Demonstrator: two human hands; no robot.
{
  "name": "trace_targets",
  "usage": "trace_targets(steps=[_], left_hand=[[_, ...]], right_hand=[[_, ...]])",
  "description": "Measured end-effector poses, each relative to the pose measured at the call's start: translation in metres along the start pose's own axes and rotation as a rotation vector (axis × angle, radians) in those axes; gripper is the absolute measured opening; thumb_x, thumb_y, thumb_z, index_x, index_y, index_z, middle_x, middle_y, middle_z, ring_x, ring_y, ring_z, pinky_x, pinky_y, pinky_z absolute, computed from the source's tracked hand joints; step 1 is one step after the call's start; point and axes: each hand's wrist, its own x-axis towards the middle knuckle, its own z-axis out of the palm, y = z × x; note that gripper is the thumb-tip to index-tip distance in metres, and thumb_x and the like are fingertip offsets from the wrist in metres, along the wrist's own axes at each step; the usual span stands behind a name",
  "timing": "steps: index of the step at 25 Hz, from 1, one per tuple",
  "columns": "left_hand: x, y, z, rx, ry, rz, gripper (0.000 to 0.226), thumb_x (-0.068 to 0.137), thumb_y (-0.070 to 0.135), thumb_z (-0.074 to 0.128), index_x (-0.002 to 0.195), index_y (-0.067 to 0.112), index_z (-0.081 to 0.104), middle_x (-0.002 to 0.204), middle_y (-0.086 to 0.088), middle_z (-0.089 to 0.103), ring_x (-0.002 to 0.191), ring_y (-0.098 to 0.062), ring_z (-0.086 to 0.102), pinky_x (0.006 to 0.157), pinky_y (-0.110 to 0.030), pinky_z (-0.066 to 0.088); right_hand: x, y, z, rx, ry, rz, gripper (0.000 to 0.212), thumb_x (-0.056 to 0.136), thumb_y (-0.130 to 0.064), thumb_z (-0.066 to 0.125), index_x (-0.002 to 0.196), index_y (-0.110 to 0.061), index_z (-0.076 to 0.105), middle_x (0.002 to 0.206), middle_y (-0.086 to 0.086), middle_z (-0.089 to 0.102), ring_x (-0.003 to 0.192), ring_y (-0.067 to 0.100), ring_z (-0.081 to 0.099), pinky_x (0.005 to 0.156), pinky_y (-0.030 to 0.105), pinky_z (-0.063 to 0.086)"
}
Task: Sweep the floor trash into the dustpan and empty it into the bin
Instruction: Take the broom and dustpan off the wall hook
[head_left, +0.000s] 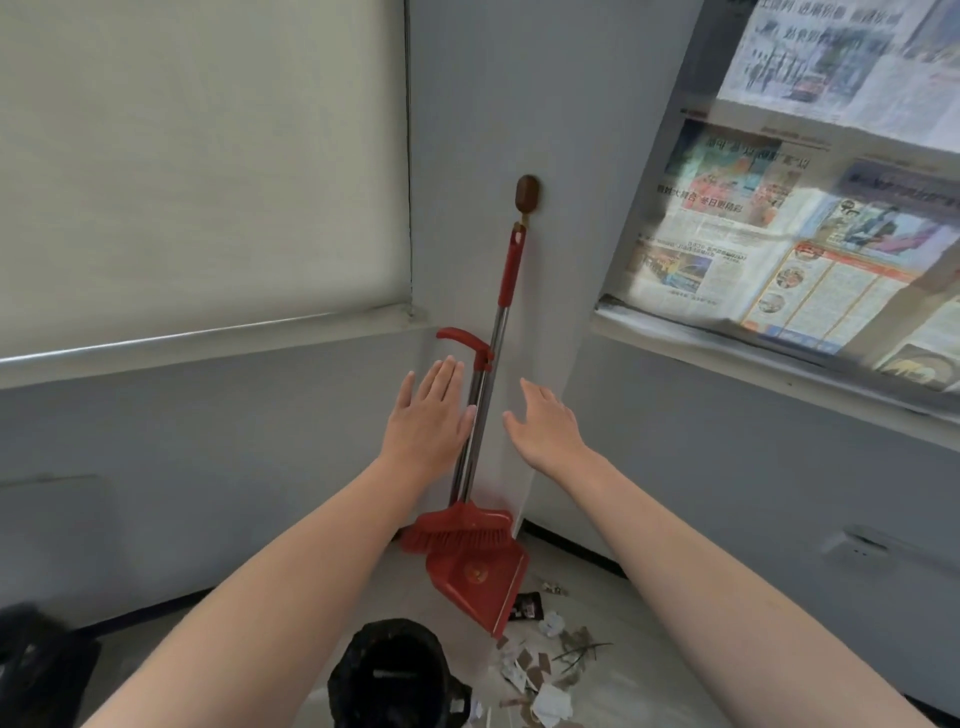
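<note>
Your broom (510, 270) leaned in the wall corner under a brown hook (527, 193), with the red dustpan (475, 577) upright beside it on the floor. The black-lined bin (395, 670) sat just left of the scattered trash (540, 665). Your left hand (428, 421) and right hand (545, 423) flanked the shafts, fingers straight and empty.

We noted soft, even daylight through the roller blind (197, 171); newspapers (810, 249) at right were motion-blurred, and straight lines bowed toward the edges.

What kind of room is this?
Probably a corner of an office or reading room: newspapers hang in rows on the right, a roller blind is drawn down on the left, and a broom and dustpan are kept against the wall.
</note>
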Motion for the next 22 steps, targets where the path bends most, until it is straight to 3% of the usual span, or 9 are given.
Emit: trace_targets(steps=[11,16,19,22], left_hand=[[0.082,-0.018,0.001,0.074,-0.037,0.068,0.064,0.108,0.042,0.019,0.162,0.013,0.001,0.17,-0.001,0.0,0.157,-0.015,-0.004,0.128,-0.041,-0.004],[0.147,-0.009,0.012,0.113,-0.097,0.058,0.068,0.106,0.028,0.034,0.161,0.013,-0.002,0.17,-0.002,-0.003,0.157,-0.016,-0.005,0.126,-0.039,-0.007],[0.189,-0.004,0.027,0.057,-0.12,0.014,0.069,0.103,0.021,0.043,0.161,0.013,0.008,0.17,-0.002,0.009,0.157,-0.016,0.003,0.126,-0.035,-0.003],[0.222,-0.006,0.051,0.015,-0.122,-0.022,0.068,0.099,0.011,0.047,0.16,0.014,0.018,0.166,0.0,0.021,0.155,-0.013,0.013,0.126,-0.031,0.003]], right_hand=[[0.097,-0.019,-0.01,0.21,0.056,0.044,0.05,0.094,-0.034,0.045,0.139,-0.01,0.04,0.141,0.012,0.044,0.131,0.031,0.042,0.108,0.039,0.033],[0.158,-0.002,-0.017,0.36,0.034,0.083,0.051,0.096,-0.031,0.046,0.139,-0.006,0.036,0.14,0.011,0.04,0.123,0.028,0.049,0.099,0.033,0.038],[0.201,0.004,-0.007,0.467,-0.003,0.097,0.052,0.093,-0.036,0.052,0.136,-0.009,0.039,0.132,0.006,0.043,0.11,0.022,0.054,0.09,0.026,0.04],[0.234,0.009,0.017,0.639,-0.012,0.139,0.05,0.085,-0.04,0.06,0.124,-0.013,0.045,0.117,0.005,0.05,0.094,0.018,0.057,0.084,0.031,0.05]])
